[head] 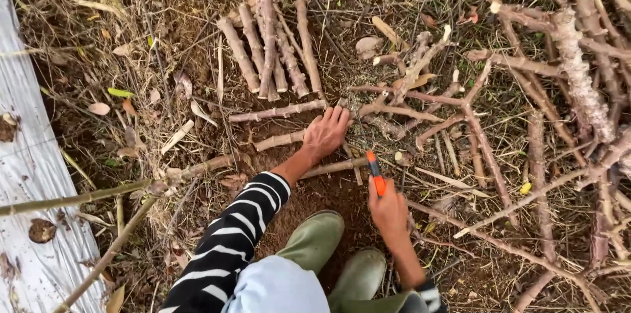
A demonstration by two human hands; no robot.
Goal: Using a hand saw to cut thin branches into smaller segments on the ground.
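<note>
White plastic sheet (26,175) along the left edge. Cut stick bundle (273,50) on soil, above the hands. Left hand (327,132), fingers spread flat, presses a branched stem (394,111) to the ground. Right hand (388,211) clenched around an orange-handled saw (374,172), blade toward the stem. Uncut branch heap (578,70) at right.

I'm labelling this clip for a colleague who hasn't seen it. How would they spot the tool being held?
Start at the green boots at the bottom edge. Just above them the right hand grips a small saw pointing toward the branch pile. Its bright orange handle stands out as the only vivid thing among brown sticks.
</note>
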